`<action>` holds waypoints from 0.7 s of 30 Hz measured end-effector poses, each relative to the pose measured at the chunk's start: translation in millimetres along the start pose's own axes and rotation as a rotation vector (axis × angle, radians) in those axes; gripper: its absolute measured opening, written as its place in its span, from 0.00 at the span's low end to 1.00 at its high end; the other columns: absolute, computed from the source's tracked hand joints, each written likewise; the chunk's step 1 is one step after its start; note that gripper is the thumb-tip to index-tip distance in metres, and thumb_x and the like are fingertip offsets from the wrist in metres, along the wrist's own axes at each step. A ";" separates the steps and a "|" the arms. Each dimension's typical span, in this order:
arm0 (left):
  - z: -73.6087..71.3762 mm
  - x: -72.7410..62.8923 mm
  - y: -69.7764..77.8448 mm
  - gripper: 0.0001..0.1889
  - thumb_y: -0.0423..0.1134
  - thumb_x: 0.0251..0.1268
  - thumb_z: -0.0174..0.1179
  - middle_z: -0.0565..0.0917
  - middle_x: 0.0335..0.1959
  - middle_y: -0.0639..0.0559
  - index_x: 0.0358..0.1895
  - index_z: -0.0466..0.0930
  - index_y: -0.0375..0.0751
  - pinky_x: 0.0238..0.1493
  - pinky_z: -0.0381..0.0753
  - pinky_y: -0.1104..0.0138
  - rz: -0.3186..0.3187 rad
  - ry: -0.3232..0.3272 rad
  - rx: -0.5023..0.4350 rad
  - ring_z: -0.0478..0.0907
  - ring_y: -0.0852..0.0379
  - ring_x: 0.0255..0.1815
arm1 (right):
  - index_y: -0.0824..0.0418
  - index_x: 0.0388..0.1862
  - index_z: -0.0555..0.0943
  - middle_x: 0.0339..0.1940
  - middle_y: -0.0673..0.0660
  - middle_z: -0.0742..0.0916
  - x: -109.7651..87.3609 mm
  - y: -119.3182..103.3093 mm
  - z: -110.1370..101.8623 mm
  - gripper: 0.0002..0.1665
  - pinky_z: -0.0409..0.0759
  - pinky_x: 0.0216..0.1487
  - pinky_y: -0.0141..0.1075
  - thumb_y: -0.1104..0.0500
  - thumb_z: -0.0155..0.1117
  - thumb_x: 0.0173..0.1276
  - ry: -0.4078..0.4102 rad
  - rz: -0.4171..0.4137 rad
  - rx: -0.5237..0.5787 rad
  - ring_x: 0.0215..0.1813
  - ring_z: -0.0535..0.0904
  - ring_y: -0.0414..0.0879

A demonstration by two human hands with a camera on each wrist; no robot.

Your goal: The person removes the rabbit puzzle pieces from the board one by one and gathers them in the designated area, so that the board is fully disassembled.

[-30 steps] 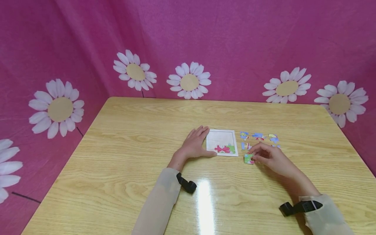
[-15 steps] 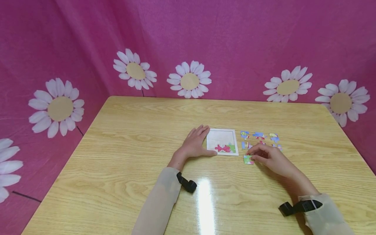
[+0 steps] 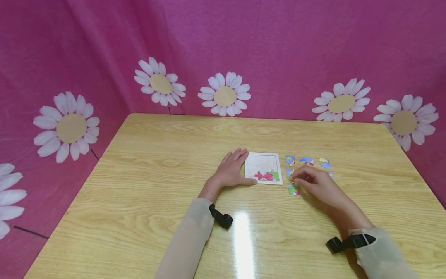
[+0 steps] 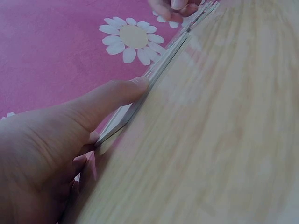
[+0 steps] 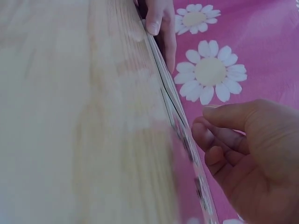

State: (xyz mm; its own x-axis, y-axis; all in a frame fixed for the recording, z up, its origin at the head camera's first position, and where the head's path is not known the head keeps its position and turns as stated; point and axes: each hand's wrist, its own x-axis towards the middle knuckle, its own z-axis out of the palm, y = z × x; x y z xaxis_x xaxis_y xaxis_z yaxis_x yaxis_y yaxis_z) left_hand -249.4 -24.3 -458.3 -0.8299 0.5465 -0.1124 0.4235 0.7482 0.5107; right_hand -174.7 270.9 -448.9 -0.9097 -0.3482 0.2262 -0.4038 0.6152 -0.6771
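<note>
In the head view my left hand (image 3: 230, 170) lies at the left side of a white puzzle tray (image 3: 259, 162). Its fingers run along the tray's left edge, and its thumb rests on the front edge, also seen in the left wrist view. Joined pink and green puzzle pieces (image 3: 267, 176) fill the tray's lower right part. My right hand (image 3: 320, 186) hovers over the loose pieces right of the tray, fingers loosely bent. Its fingertips are just above a green and pink puzzle piece (image 3: 294, 190). No piece shows between thumb and fingers (image 5: 212, 156) in the right wrist view.
Several loose puzzle pieces, among them a blue and yellow one (image 3: 290, 159) and a blue and red one (image 3: 308, 160), lie in rows right of the tray on the wooden table (image 3: 174, 155). A pink flowered curtain (image 3: 278, 50) stands behind the table.
My right hand has moved slightly up and left from beside the green and pink puzzle piece. My left hand stays at the tray.
</note>
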 end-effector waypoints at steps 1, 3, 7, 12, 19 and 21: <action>0.1 0.1 -0.5 0.56 0.66 0.52 0.66 0.50 0.81 0.54 0.79 0.46 0.46 0.84 0.35 0.59 0.000 0.002 0.000 0.39 0.56 0.83 | 0.58 0.43 0.84 0.39 0.53 0.86 2.9 -1.4 1.7 0.07 0.74 0.29 0.25 0.65 0.64 0.68 -0.005 0.000 -0.005 0.30 0.72 0.33; 0.2 0.0 -0.8 0.56 0.65 0.52 0.66 0.50 0.81 0.54 0.79 0.46 0.46 0.84 0.35 0.59 0.000 0.004 -0.003 0.39 0.55 0.83 | 0.59 0.43 0.83 0.38 0.55 0.85 9.3 -2.9 5.4 0.06 0.76 0.26 0.27 0.65 0.63 0.68 -0.030 0.011 0.018 0.27 0.73 0.34; 0.2 -0.3 -0.8 0.56 0.65 0.52 0.66 0.50 0.81 0.55 0.79 0.46 0.46 0.84 0.35 0.59 0.000 0.005 -0.003 0.39 0.56 0.83 | 0.60 0.44 0.83 0.36 0.55 0.86 22.9 -7.6 13.4 0.06 0.77 0.26 0.27 0.63 0.63 0.69 -0.091 0.038 0.029 0.27 0.74 0.34; 0.0 -0.7 -0.6 0.56 0.65 0.52 0.66 0.50 0.81 0.54 0.79 0.46 0.46 0.84 0.35 0.59 0.001 0.009 0.002 0.39 0.55 0.83 | 0.59 0.44 0.82 0.33 0.51 0.86 38.3 -16.2 22.9 0.07 0.76 0.32 0.26 0.62 0.65 0.67 -0.131 0.040 -0.002 0.31 0.74 0.33; 0.1 -0.1 -1.0 0.57 0.65 0.52 0.67 0.50 0.81 0.54 0.79 0.46 0.46 0.84 0.35 0.59 0.000 0.007 0.000 0.39 0.55 0.83 | 0.61 0.44 0.81 0.32 0.53 0.85 53.0 -24.4 32.8 0.09 0.78 0.33 0.27 0.63 0.67 0.66 -0.165 0.034 0.018 0.32 0.76 0.35; 0.0 0.1 -1.2 0.56 0.65 0.52 0.67 0.50 0.81 0.54 0.79 0.47 0.46 0.84 0.35 0.59 0.002 0.006 -0.005 0.39 0.55 0.83 | 0.62 0.45 0.81 0.32 0.53 0.84 54.9 -24.2 34.1 0.10 0.77 0.33 0.26 0.63 0.67 0.65 -0.188 0.040 0.030 0.32 0.75 0.36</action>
State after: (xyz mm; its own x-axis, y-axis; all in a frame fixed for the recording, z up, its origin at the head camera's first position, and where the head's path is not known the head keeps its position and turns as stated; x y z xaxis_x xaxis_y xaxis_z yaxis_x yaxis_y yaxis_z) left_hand -250.0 -25.1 -459.0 -0.8313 0.5455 -0.1066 0.4232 0.7455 0.5150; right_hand -211.6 212.8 -444.0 -0.8899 -0.4515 0.0655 -0.3618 0.6109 -0.7042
